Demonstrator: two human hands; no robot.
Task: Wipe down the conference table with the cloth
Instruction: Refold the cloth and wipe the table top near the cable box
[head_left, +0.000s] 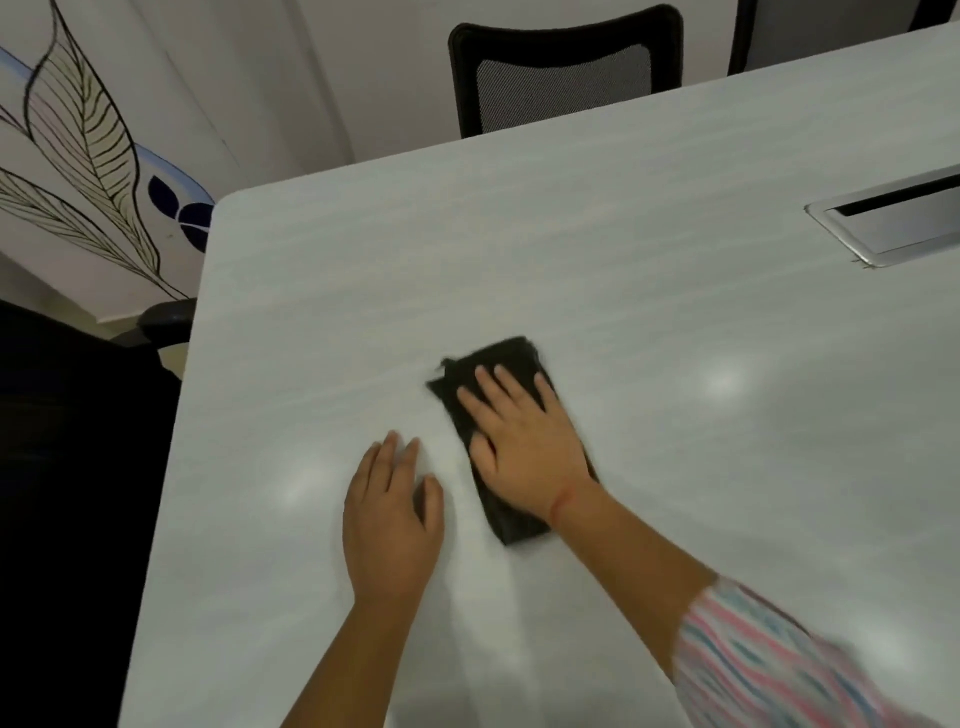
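A folded black cloth lies flat on the pale grey conference table, near the middle of the view. My right hand presses down on it with straight, spread fingers; the cloth's far end and near end show beyond the hand. My left hand rests flat on the bare tabletop just left of the cloth, fingers straight, not touching it. The cloth's edges look slightly blurred.
A metal cable hatch is set into the table at the right. A black mesh office chair stands behind the far edge, another chair's armrest at the left edge. The table's rounded corner lies far left.
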